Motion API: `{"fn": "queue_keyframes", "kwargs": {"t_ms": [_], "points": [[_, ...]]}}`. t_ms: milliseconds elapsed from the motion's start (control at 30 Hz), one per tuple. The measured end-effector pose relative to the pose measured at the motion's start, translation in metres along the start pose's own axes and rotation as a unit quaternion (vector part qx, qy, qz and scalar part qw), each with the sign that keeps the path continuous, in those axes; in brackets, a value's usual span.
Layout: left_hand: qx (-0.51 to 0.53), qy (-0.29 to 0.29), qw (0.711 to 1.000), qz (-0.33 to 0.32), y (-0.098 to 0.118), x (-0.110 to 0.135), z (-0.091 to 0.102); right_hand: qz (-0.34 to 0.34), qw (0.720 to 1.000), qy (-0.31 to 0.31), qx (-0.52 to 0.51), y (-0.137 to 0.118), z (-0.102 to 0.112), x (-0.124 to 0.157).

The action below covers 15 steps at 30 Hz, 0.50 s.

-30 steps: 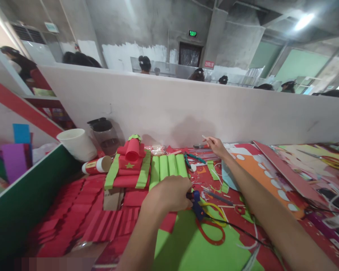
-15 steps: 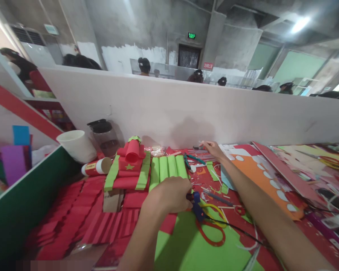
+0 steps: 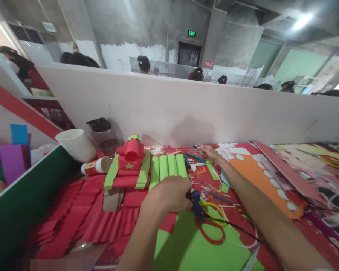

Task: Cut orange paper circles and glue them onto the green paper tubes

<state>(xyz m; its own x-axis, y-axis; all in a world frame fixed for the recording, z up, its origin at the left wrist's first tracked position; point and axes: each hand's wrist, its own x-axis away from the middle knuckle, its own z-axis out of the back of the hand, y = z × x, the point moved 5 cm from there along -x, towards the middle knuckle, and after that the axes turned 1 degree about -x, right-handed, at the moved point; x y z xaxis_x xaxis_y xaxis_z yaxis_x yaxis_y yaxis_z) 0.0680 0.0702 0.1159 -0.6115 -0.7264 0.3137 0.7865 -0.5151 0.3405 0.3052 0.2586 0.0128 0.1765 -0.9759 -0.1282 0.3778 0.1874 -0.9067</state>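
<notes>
My left hand (image 3: pixel 169 194) is closed around a dark blue glue gun (image 3: pixel 198 209), whose black cord trails right. Most of its fingers are hidden by the back of the hand. Under the gun lie scissors with red and yellow handles (image 3: pixel 211 232) on a green sheet (image 3: pixel 180 248). Stretched to the far side, my right hand (image 3: pixel 211 154) has its fingertips pinched at a thin metallic thing (image 3: pixel 197 147), too small to name. Left of it are green-handled pliers (image 3: pixel 194 158). A red and green paper tank model (image 3: pixel 129 165) stands beside green paper rolls (image 3: pixel 168 166).
Folded red paper pieces (image 3: pixel 107 227) cover the left, by a green partition (image 3: pixel 31 192). A white cup (image 3: pixel 77 145), a jug (image 3: pixel 103 137) and a paper tube (image 3: pixel 96 166) stand at the back. An orange sheet (image 3: pixel 255 177) lies right. A white wall (image 3: pixel 158 109) closes the far side.
My right fingers have come together lower down near the thin metallic thing, which has shifted slightly. My left hand and the glue gun stay nearly where they were.
</notes>
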Motion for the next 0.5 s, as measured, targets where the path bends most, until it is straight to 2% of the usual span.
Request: {"fn": "queue_keyframes", "kwargs": {"t_ms": [233, 500], "points": [[-0.007, -0.001, 1.0, -0.002, 0.001, 0.0, 0.001, 0.003, 1.0, -0.001, 0.023, -0.001, 0.002, 0.0], [-0.011, 0.005, 1.0, -0.006, 0.001, -0.001, -0.001, 0.022, 0.994, 0.046, 0.097, 0.002, 0.012, -0.008]]}}
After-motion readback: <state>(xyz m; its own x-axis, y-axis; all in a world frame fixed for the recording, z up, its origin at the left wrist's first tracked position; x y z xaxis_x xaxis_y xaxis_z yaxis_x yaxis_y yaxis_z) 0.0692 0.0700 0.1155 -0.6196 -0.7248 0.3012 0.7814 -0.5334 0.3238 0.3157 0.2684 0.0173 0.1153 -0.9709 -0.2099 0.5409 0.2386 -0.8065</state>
